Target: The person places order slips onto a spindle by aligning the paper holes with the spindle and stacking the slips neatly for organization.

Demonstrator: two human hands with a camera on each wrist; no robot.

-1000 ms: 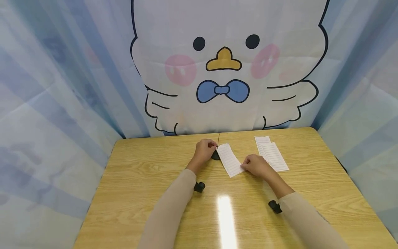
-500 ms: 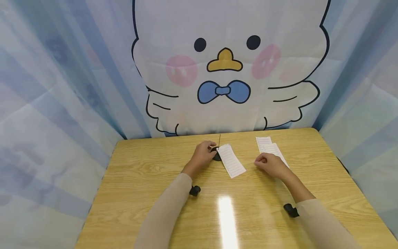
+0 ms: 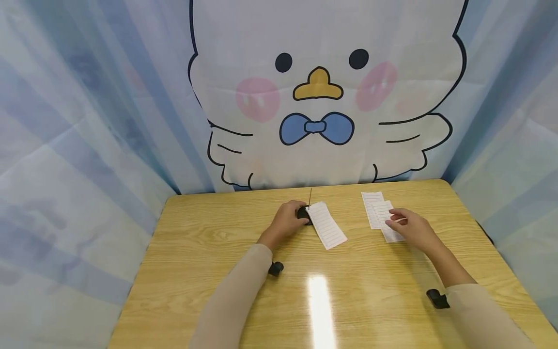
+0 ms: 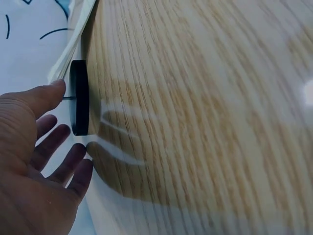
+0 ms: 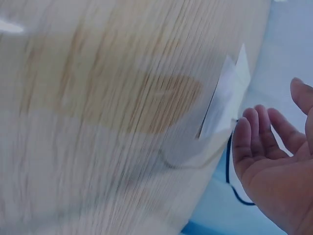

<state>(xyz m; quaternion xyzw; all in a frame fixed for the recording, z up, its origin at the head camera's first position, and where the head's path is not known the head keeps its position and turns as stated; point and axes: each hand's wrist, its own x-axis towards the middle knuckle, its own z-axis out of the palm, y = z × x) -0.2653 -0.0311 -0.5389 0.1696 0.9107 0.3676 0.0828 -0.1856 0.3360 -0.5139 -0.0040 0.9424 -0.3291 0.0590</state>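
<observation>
A paper spike with a black round base (image 4: 79,98) and thin upright rod (image 3: 310,196) stands near the table's far edge. Lined white slips (image 3: 327,226) slant down rightward from the rod, their upper corner at it. My left hand (image 3: 285,223) is beside the base, fingers loosely spread around its left side; in the left wrist view the thumb tip is near the rod. My right hand (image 3: 414,229) hovers over two overlapping lined slips (image 3: 373,209) at the right, thumb and fingers apart, holding nothing. In the right wrist view these slips (image 5: 219,105) lie beyond the fingertips.
The wooden table (image 3: 209,291) ends at a curtain (image 3: 261,160) with a cartoon bird print, which also runs along both sides. A bright light reflection shows on the front middle of the tabletop. Black wrist cameras (image 3: 438,298) sit on both sleeves.
My right hand has let go of the slips at the spike and moved right, over the loose slips. My left hand has lowered slightly from the rod to beside the base, its fingers spreading.
</observation>
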